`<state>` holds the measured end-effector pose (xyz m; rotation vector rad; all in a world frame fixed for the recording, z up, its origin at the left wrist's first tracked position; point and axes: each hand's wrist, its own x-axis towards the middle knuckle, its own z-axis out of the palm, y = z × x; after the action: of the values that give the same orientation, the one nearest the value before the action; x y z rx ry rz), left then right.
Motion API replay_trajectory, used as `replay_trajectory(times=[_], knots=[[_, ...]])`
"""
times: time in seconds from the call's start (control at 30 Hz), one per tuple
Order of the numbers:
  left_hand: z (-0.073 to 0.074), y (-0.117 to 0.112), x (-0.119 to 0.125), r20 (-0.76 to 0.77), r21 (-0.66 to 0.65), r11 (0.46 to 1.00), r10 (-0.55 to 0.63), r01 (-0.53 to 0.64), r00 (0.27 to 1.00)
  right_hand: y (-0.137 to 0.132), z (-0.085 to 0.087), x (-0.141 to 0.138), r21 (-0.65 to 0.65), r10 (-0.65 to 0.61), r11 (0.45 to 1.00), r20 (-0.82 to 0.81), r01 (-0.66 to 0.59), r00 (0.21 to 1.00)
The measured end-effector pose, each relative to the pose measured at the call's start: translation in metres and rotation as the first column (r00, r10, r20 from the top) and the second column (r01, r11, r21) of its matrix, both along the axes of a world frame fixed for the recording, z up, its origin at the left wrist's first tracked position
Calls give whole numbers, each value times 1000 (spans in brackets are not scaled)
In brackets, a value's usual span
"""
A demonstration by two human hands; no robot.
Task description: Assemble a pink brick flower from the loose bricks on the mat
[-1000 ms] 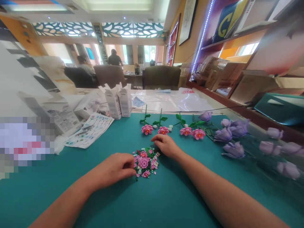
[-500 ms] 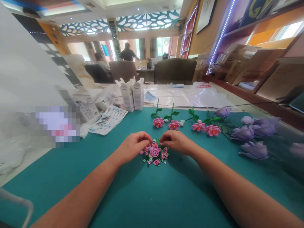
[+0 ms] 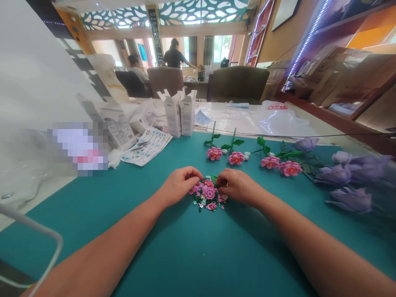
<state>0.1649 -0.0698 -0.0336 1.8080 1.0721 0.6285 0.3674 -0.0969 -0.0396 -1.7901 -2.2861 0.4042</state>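
Note:
A small pile of pink, white and green building-block pieces [image 3: 209, 195] lies on the teal mat [image 3: 198, 247] in front of me. My left hand [image 3: 179, 185] rests at the pile's left edge, fingers curled and pinched together over the pieces. My right hand [image 3: 238, 186] sits at the pile's right edge, fingers likewise curled onto the pieces. What either hand pinches is too small to make out. Beyond the pile lie several finished pink block flowers [image 3: 235, 157] with green stems.
Purple block flowers [image 3: 349, 183] lie at the right. An instruction sheet [image 3: 147, 146], two open white boxes [image 3: 180, 111] and plastic bags [image 3: 247, 119] sit at the back of the table. Chairs and two people are far behind. A shelf with cardboard boxes runs along the right.
My left hand moved from the pile's near-left side up to its left edge, and the right hand drew in to the right edge. My head view shifted to the left.

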Motion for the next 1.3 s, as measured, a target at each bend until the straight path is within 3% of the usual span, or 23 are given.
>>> replay_trajectory(times=[0.43, 0.57, 0.73, 0.87, 1.03, 1.2, 1.3], knots=[[-1, -4, 2, -105, 90, 996, -11, 20, 994, -2, 4, 0, 18, -45, 999, 5, 45, 999], [2, -7, 2, -152, 194, 981, 13, 17, 988, -5, 14, -2, 46, -85, 995, -154, 93, 985], [5, -11, 2, -118, 243, 969, -18, 46, 993, -12, 18, -11, 163, 82, 986, -320, -31, 944], [4, -12, 3, -54, 199, 976, -83, 92, 995, -17, 11, -19, 317, 215, 941, -301, -116, 929], [2, -10, 4, 91, -45, 996, -75, 80, 993, -21, 6, -26, 408, 234, 908, -307, -95, 922], [6, -6, 0, 84, -61, 998, -19, 24, 996, -21, 12, -25, 301, 192, 950, -354, -83, 915], [6, -1, -3, 101, -43, 999, 33, -29, 994, -23, 21, -23, 201, 154, 974, -239, -106, 959]])
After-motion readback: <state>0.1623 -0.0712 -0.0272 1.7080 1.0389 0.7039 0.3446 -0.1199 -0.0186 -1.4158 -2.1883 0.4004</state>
